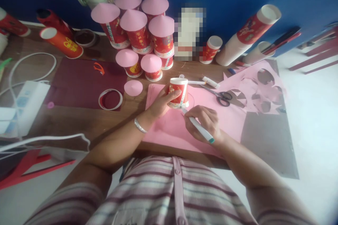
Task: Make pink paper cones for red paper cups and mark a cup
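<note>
My left hand (pixel 163 100) is closed round a red paper cup (pixel 178 89) with a pale rim, its thumb across the front. The cup is held over a pink paper sheet (pixel 169 130); a drawn curve shows on the paper just right of it. My right hand (pixel 204 123) grips a white marker pen (pixel 202 130) with a green end. The marker's tip points at the lower edge of the cup; whether it touches cannot be seen. Black-handled scissors (pixel 223 98) and a glue stick (pixel 210 82) lie beyond my right hand.
Several red cups topped with pink paper cones (pixel 133 20) stand at the back. A loose pink cone (pixel 133 87) and a tape roll (pixel 110 99) lie left. Cut-out pink scraps (pixel 253 87) sit at right, near a tall stack of cups (pixel 258 24). A white cable (pixel 52 140) crosses the left side.
</note>
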`<state>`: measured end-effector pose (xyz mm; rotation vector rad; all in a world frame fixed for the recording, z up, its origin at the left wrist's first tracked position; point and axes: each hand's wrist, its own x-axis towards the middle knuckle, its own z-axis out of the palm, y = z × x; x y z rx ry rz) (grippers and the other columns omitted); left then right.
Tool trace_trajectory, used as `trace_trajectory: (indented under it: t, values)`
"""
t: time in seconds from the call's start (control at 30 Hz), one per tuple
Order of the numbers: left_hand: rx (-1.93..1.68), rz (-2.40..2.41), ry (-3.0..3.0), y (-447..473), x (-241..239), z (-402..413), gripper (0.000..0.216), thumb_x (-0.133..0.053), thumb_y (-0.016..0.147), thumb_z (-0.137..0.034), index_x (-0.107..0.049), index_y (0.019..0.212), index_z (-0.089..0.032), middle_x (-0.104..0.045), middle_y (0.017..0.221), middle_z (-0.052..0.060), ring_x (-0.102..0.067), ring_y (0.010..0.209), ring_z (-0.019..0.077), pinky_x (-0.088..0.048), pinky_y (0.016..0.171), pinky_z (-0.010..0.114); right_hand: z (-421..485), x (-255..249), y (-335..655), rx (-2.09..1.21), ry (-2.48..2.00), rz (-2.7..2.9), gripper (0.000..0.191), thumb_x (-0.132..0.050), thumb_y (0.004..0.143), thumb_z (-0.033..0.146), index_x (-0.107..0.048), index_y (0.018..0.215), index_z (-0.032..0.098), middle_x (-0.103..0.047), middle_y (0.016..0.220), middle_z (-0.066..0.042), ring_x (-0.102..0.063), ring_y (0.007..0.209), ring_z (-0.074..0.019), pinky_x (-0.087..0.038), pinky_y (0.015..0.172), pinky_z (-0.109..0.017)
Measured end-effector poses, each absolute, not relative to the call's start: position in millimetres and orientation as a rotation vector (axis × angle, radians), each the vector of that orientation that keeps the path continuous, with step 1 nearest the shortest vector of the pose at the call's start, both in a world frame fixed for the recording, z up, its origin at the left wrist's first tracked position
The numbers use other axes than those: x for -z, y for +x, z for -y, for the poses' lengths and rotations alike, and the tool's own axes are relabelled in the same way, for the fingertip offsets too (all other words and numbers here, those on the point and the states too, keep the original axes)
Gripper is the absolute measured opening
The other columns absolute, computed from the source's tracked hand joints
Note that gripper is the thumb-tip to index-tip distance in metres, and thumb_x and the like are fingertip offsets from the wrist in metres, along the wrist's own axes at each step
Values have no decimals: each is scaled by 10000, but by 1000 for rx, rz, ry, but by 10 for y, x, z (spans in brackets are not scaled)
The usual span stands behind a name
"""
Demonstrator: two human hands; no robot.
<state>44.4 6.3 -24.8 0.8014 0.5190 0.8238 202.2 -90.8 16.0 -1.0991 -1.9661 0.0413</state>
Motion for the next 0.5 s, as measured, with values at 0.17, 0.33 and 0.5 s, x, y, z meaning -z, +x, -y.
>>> trace_trajectory:
  t: [0.17, 0.33, 0.5]
  values:
    - [-820, -523, 809, 447, 237, -66, 391, -819, 848, -460, -677, 1107, -204, -709, 962, 30, -672, 875, 178, -501, 802, 314, 897, -151, 2027, -16, -1094, 1960, 215, -629, 883, 40, -553, 975, 220, -639, 743, 16, -601, 578, -130, -488, 529, -254]
    - [-820, -518, 820, 445, 249, -64, 358, -803, 864, -460, -670, 1077, -205, -697, 942, 23, -658, 855, 173, -491, 791, 312, 885, -140, 2025, -10, -1081, 1971, 234, -630, 880, 29, -554, 992, 219, -648, 753, 11, -618, 595, -135, -500, 549, -257]
    - [-824, -515, 816, 443, 265, -66, 381, -817, 852, -449, -667, 1098, -198, -695, 953, 26, -659, 886, 179, -493, 798, 312, 879, -133, 2019, -18, -1060, 1969, 221, -625, 893, 40, -554, 998, 221, -653, 746, 15, -614, 593, -133, -495, 552, -256]
